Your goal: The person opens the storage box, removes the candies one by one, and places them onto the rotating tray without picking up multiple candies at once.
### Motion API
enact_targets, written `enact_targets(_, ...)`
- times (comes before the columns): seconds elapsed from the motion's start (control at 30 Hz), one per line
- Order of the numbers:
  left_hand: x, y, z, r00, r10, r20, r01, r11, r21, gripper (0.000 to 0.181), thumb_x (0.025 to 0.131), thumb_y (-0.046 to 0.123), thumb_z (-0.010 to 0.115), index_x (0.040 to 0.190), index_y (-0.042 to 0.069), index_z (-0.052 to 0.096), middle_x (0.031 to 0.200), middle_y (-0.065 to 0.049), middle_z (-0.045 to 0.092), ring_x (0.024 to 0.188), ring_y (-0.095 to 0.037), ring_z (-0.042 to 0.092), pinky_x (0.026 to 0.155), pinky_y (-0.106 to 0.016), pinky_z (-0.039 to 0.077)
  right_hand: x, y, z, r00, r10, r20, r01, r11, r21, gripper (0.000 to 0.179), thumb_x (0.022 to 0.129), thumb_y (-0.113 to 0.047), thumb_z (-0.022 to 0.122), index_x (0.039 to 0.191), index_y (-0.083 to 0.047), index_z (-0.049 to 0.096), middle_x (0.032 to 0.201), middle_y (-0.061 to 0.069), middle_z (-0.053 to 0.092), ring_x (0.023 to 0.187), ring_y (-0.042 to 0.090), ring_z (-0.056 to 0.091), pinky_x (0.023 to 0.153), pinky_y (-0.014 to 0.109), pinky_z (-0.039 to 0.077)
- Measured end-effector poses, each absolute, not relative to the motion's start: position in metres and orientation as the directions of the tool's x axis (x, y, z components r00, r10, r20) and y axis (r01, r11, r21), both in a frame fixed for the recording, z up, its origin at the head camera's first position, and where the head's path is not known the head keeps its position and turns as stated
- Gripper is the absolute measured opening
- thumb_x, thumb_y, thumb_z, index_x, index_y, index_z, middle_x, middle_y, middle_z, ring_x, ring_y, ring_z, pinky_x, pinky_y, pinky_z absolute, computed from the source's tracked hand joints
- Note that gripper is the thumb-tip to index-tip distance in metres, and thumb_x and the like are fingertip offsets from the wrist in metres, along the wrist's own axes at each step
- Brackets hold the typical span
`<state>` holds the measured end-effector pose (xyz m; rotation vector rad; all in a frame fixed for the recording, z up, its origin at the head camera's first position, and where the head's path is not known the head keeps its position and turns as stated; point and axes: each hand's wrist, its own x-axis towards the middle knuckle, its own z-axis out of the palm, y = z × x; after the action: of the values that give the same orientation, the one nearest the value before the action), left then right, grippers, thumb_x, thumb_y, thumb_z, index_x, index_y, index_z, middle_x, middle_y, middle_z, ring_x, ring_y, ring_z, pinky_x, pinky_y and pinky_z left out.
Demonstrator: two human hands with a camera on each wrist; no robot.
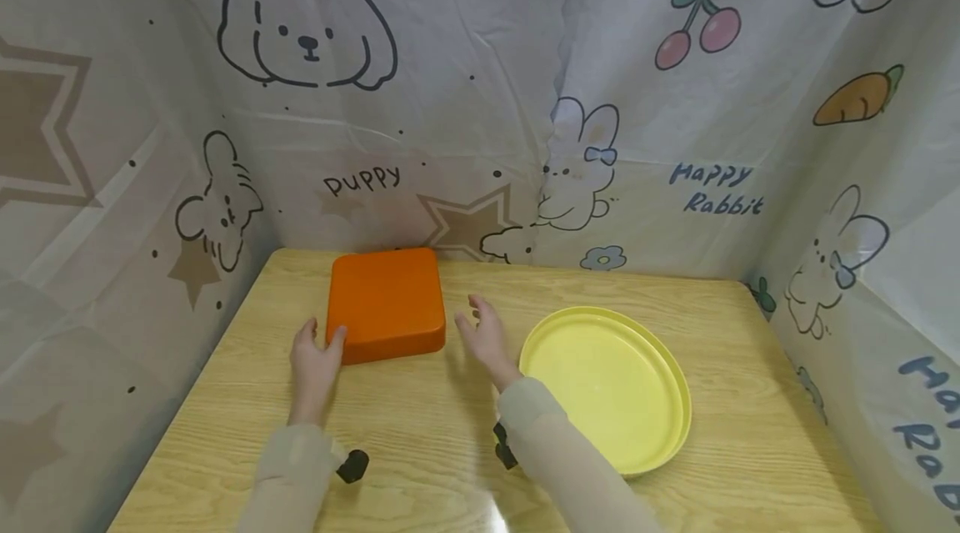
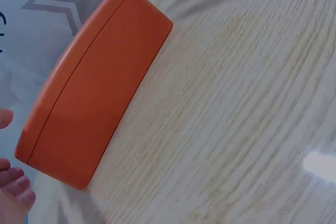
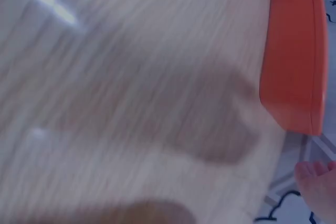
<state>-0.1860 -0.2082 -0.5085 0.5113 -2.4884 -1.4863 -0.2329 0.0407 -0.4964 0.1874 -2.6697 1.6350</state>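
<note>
An orange box [image 1: 386, 299] with rounded corners lies flat at the back left of the table. A thin seam runs along its side near the top in the left wrist view, like that of a closed lid. My left hand [image 1: 315, 366] is at its front left corner, thumb [image 2: 5, 118] and fingers spread apart around that corner, holding nothing. To the right of the box, my right hand [image 1: 486, 339] hovers above the table with loosely bent fingers and a gap between it and the box. Its fingertips [image 3: 304, 170] show beyond the box's end in the right wrist view.
A round yellow plate [image 1: 603, 391] with a raised rim lies on the right, partly behind my right forearm. The wooden table [image 1: 420, 441] is bordered at the back and both sides by a printed cloth [image 1: 465, 116]. Dark pieces [image 1: 352, 466] sit at both wrists.
</note>
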Motion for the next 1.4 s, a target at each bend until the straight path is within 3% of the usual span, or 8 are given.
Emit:
enact_targets(0.23, -0.185, -0.206, -0.517, -0.919, -0.395, -0.001, -0.135, 0.312, 0.940, 0.058, 0.095, 0.024, 0.048, 0.137, -0.011, 0.029, 0.139, -0.030, 0.032, 0.128, -0.041, 0.032, 0.106, -0.047, 0.032, -0.231, 0.014, -0.503, -0.997, -0.066, -0.031, 0.006, 0.343, -0.939, 0.045, 0.093, -0.013, 0.052, 0.132, 0.006, 0.041, 0.132, 0.022, 0.044, 0.118, 0.038, 0.045, 0.098, 0.042, 0.044)
enact_targets(0.6, -0.188, -0.201, -0.538, -0.901, -0.432, 0.039, -0.090, 0.275, 0.957, 0.047, 0.098, 0.016, 0.039, 0.135, -0.013, 0.032, 0.135, -0.033, 0.035, 0.125, -0.042, 0.036, 0.104, -0.047, 0.034, -0.228, -0.006, -0.510, -0.996, -0.001, -0.090, 0.088, 0.203, -0.975, 0.040, 0.093, -0.002, 0.049, 0.131, 0.008, 0.042, 0.133, 0.023, 0.044, 0.118, 0.035, 0.047, 0.093, 0.036, 0.048)
enact_targets(1.13, -0.184, -0.200, -0.537, -0.893, -0.449, 0.037, -0.085, 0.249, 0.965, 0.047, 0.097, 0.015, 0.042, 0.133, -0.014, 0.033, 0.132, -0.034, 0.038, 0.123, -0.042, 0.039, 0.103, -0.046, 0.035, -0.225, -0.008, -0.510, -0.996, 0.025, -0.091, 0.094, 0.178, -0.980, 0.038, 0.092, 0.001, 0.049, 0.130, 0.004, 0.047, 0.131, 0.020, 0.047, 0.116, 0.033, 0.050, 0.092, 0.035, 0.049)
enact_targets(1.4, -0.178, -0.199, -0.536, -0.910, -0.414, 0.006, -0.090, 0.212, 0.973, 0.049, 0.097, 0.017, 0.043, 0.135, -0.012, 0.032, 0.136, -0.032, 0.035, 0.126, -0.039, 0.036, 0.104, -0.045, 0.034, -0.215, -0.001, -0.508, -0.999, 0.016, -0.035, 0.037, 0.170, -0.985, 0.037, 0.090, 0.003, 0.051, 0.126, 0.010, 0.047, 0.128, 0.025, 0.048, 0.113, 0.038, 0.050, 0.089, 0.037, 0.050)
